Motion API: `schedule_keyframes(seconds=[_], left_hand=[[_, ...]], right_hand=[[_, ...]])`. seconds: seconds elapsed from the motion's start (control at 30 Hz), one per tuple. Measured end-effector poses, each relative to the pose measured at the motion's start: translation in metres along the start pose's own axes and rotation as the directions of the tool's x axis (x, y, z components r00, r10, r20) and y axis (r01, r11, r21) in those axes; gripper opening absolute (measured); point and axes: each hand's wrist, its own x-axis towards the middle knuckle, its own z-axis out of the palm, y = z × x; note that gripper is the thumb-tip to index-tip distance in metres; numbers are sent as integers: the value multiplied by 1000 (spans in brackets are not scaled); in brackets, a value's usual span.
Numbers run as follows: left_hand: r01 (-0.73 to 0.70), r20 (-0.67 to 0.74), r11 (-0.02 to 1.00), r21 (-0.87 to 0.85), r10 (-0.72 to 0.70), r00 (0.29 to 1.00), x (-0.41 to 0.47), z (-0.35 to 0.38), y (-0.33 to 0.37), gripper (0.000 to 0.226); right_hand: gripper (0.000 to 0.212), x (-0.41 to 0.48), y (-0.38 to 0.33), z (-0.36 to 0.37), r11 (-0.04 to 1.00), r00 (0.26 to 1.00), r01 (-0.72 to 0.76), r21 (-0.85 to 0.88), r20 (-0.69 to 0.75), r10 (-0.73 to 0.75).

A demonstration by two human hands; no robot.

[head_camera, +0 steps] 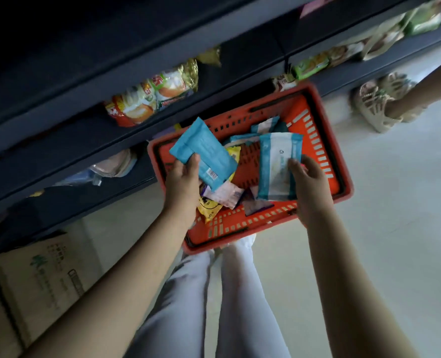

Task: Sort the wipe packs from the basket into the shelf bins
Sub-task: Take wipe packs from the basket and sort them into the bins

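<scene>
An orange plastic basket (325, 151) stands on the floor in front of my legs, with several wipe packs and snack packets lying in it. My left hand (182, 183) grips a plain blue wipe pack (205, 155) by its near end and holds it above the basket's left side. My right hand (308, 184) holds a white and blue wipe pack (275, 164) upright over the basket's right half, fingers on its right edge. Yellow, pink and purple packets (224, 195) lie beneath the two packs.
Dark shelves (85, 140) run along the left and top, holding snack bags (147, 99) and green packs (311, 64). A cardboard box (41, 275) sits on the floor at the lower left. Another person's sandalled foot (377, 102) stands at the upper right.
</scene>
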Motion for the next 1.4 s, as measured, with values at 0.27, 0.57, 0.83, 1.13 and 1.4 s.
schedule_keyframes(seconds=[0.27, 0.57, 0.83, 1.13, 1.4], left_hand=[[56, 52, 900, -432, -37, 998, -146, -44, 133, 31], [13, -90, 819, -573, -79, 993, -229, -160, 230, 50], [-115, -81, 833, -542, 84, 993, -260, -314, 261, 83], [77, 210, 587, -806, 161, 964, -265, -409, 289, 63], [177, 322, 484, -857, 235, 917, -232, -428, 329, 79]], right_hand=[[14, -150, -123, -8, 982, 950, 150, 113, 258, -175], [14, -252, -205, 78, 958, 894, 287, 3, 359, -269], [14, -352, -204, 208, 928, 826, 365, 77, 433, -361], [23, -426, -205, 302, 894, 710, 408, 185, 551, -438], [28, -427, -247, 339, 816, 682, 483, 318, 448, -578]])
